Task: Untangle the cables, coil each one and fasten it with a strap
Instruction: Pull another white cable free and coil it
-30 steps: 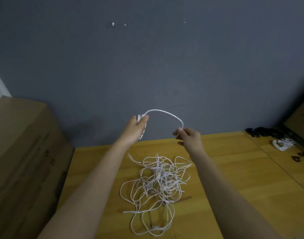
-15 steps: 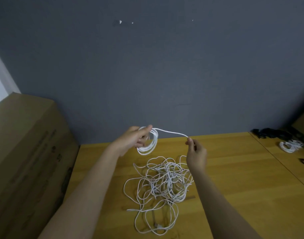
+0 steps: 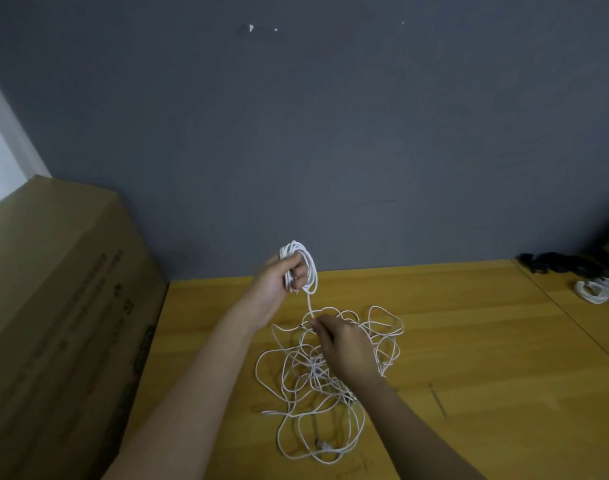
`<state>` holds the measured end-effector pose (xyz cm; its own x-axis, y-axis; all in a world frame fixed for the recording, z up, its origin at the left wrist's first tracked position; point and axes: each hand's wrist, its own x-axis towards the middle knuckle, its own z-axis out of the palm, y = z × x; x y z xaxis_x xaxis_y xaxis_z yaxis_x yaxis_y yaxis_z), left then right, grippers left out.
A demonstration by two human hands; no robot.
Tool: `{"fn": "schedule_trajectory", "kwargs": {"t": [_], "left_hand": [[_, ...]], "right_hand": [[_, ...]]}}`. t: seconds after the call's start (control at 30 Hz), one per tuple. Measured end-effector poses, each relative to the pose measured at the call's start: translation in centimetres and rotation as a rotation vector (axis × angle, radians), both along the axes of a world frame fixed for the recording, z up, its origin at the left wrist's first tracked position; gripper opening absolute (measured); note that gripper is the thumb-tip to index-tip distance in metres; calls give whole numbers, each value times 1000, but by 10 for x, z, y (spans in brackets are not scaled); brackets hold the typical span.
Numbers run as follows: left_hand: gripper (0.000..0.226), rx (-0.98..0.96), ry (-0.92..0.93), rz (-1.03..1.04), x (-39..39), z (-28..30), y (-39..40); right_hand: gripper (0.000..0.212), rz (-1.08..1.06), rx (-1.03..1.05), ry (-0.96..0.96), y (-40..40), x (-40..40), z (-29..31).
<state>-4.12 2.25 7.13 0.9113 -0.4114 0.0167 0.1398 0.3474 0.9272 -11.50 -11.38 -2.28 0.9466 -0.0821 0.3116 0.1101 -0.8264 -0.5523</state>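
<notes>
My left hand (image 3: 279, 285) is raised above the table and grips a small coil of white cable (image 3: 308, 263) wound in several loops. From the coil a strand drops straight down to my right hand (image 3: 341, 344), which pinches it just above a loose tangle of white cables (image 3: 330, 386). The tangle lies spread on the wooden table (image 3: 469, 358), partly hidden under my right hand and wrist. A connector end shows at the tangle's near edge (image 3: 325, 446).
A large cardboard box (image 3: 54, 306) stands along the table's left side. At the far right lie a finished white coil (image 3: 595, 291) and a heap of black straps (image 3: 566, 263). A grey wall rises behind the table.
My right hand dropped from level with the left down to the tangle and slid along the cable. My left hand now holds a fuller, upright coil.
</notes>
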Motion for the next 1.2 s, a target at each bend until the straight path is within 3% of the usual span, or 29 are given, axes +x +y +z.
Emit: {"fn": "schedule_trajectory", "kwargs": {"t": [0.07,0.2,0.3,0.47,0.67,0.8,0.9,0.97,1.03,1.1,1.2], "left_hand": [[23,77,-7,96,3,-14,-3],[18,427,-77,194,2,-43,-8],[20,641,-222,178,2,-61,-7],[28,1033,-309,0,-1,-81,4],[45,888,-214,-264,-16,-77,13],[27,657,-94,-353,-22,-56,20],[23,499,-55,-312,-24,-42,20],[24,430,-61,-290,-26,-35,17],[26,409,-107,-237,-25,-32,13],[30,385,-151,-148,-22,-30,10],[29,428,-205,-23,-15,-33,7]], "right_hand": [[25,64,-38,-74,6,-4,3],[21,167,-26,-93,13,-5,14],[17,160,124,-53,11,0,20],[13,188,226,28,2,4,18],[10,163,374,74,-24,12,13],[15,70,494,192,-44,7,-5],[18,29,358,399,-53,-4,-31],[26,20,265,438,-53,-8,-40],[30,-104,383,321,-49,-3,-26],[26,-250,661,116,-45,7,5],[25,-219,988,-105,-42,20,45]]}}
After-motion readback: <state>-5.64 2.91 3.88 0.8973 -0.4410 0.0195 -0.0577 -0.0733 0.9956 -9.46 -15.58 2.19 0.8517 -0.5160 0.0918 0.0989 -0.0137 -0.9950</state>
